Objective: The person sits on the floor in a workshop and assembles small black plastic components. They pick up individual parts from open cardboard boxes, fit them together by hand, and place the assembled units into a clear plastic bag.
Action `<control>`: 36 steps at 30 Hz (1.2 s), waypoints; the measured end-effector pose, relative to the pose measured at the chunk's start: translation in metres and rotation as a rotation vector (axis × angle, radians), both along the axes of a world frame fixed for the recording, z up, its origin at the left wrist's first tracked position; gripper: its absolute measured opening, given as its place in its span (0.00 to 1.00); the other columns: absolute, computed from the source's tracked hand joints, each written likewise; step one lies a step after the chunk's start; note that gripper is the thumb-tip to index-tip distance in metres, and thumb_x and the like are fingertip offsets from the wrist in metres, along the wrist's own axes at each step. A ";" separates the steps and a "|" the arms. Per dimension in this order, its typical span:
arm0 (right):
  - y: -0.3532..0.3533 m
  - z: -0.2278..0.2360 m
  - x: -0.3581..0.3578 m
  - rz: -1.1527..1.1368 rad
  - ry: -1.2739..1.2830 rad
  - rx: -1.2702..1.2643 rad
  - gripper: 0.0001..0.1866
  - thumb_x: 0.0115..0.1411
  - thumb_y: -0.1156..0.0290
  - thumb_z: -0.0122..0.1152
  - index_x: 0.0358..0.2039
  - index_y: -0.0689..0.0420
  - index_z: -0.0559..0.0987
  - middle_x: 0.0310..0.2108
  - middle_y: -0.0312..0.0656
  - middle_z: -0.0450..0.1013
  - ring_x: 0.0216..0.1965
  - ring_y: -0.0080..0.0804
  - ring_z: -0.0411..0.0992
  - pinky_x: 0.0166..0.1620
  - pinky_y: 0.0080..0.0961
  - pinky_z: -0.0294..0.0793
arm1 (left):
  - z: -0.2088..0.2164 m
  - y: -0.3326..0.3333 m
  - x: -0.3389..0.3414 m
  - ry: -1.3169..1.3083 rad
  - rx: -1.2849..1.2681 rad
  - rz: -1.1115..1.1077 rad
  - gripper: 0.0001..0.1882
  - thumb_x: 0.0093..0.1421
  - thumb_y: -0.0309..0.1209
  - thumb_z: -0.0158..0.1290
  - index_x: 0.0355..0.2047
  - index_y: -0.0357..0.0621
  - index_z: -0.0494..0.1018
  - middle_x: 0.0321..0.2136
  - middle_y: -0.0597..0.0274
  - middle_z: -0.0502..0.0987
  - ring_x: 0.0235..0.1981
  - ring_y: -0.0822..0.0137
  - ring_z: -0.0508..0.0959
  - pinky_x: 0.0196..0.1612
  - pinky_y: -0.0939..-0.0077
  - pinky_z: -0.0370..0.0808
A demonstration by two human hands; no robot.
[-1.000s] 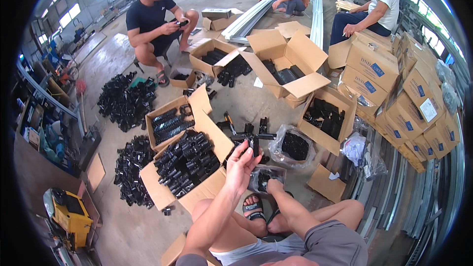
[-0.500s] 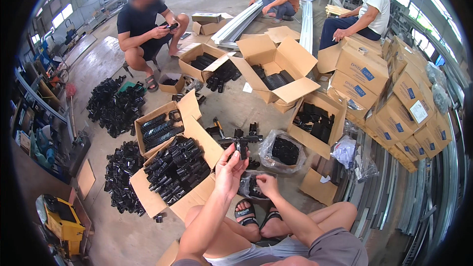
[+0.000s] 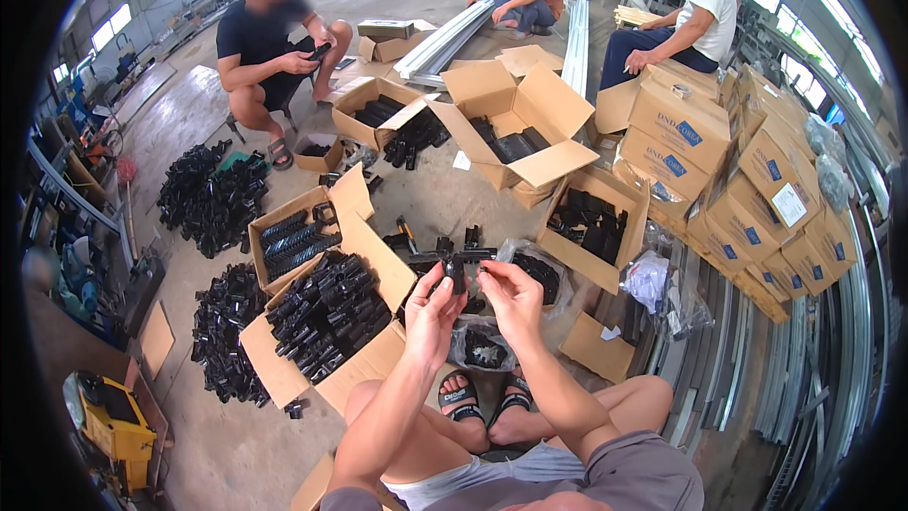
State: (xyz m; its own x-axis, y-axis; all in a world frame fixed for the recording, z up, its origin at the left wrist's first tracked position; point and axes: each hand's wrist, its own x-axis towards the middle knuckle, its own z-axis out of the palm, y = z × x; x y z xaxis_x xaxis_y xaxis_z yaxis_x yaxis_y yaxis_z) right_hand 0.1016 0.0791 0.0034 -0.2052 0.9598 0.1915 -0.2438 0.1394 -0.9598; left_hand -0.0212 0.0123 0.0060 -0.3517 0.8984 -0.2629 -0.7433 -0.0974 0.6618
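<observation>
My left hand [image 3: 430,317] is closed around a black plastic fitting [image 3: 455,274], held up between my knees and the boxes. Beside it, my right hand [image 3: 512,299] pinches with thumb and fingertips; whatever is between them is too small to name. Below both hands a clear plastic bag [image 3: 484,348] of small parts lies by my sandalled feet. A larger bag [image 3: 539,276] of small black pieces sits just beyond my right hand. To the left stands an open carton [image 3: 361,369] heaped with black fittings. More black parts and a hammer-like tool [image 3: 406,233] lie behind my hands.
Loose black fittings form two piles [image 3: 214,199] on the left floor. Open cartons [image 3: 515,118] of parts stand ahead. Stacked closed cartons [image 3: 676,128] and long metal profiles [image 3: 738,388] line the right. Three people sit farther off; one at left [image 3: 274,47] handles a black part.
My right hand has risen from the small bag to beside the black fitting, its fingertips pinched. The left hand keeps hold of the fitting. My view has shifted slightly.
</observation>
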 end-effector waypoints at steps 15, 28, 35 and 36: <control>-0.010 0.002 -0.022 -0.033 0.138 -0.132 0.09 0.59 0.80 0.67 0.41 0.65 0.82 0.36 0.39 0.80 0.36 0.18 0.75 0.40 0.15 0.74 | -0.005 -0.004 0.002 -0.013 0.034 0.030 0.23 0.64 0.27 0.58 0.59 0.44 0.69 0.44 0.63 0.82 0.42 0.73 0.81 0.50 0.73 0.78; -0.009 0.008 -0.027 0.017 0.156 -0.214 0.09 0.59 0.79 0.68 0.41 0.66 0.82 0.38 0.40 0.80 0.39 0.20 0.76 0.44 0.17 0.75 | -0.007 -0.001 0.000 0.080 0.062 0.073 0.23 0.64 0.25 0.58 0.59 0.42 0.69 0.44 0.59 0.82 0.44 0.71 0.81 0.52 0.70 0.77; -0.009 0.005 -0.028 0.009 0.177 -0.227 0.09 0.60 0.77 0.68 0.41 0.64 0.82 0.38 0.39 0.80 0.39 0.19 0.76 0.45 0.17 0.74 | -0.009 -0.001 0.002 0.123 0.078 0.091 0.21 0.63 0.21 0.57 0.57 0.39 0.71 0.45 0.58 0.81 0.44 0.73 0.80 0.48 0.77 0.78; -0.010 0.006 -0.029 0.009 0.195 -0.235 0.09 0.60 0.77 0.68 0.41 0.64 0.82 0.38 0.40 0.80 0.39 0.19 0.76 0.45 0.18 0.74 | -0.009 -0.001 0.002 0.121 0.083 0.093 0.21 0.63 0.21 0.57 0.57 0.39 0.71 0.45 0.59 0.81 0.43 0.73 0.80 0.48 0.77 0.78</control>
State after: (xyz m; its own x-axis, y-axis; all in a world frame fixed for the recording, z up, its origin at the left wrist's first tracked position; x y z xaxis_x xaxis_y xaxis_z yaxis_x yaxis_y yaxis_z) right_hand 0.0727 0.0693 0.0095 -0.1955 0.9807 0.0009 -0.4272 -0.0844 -0.9002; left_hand -0.0194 0.0116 -0.0028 -0.4592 0.8772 -0.1399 -0.6440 -0.2202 0.7327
